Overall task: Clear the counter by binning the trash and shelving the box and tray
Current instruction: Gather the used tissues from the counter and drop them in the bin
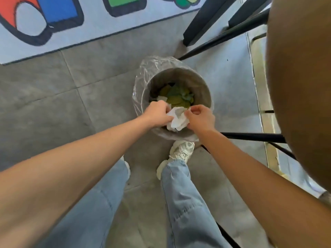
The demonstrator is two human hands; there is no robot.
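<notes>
Head view: crumpled white paper [177, 120]

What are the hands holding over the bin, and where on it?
Both hold one crumpled white paper: the left hand grips its left edge, the right hand pinches its right edge, above the bin.

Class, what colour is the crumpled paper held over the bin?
White, seen in the head view: the crumpled paper.
</notes>
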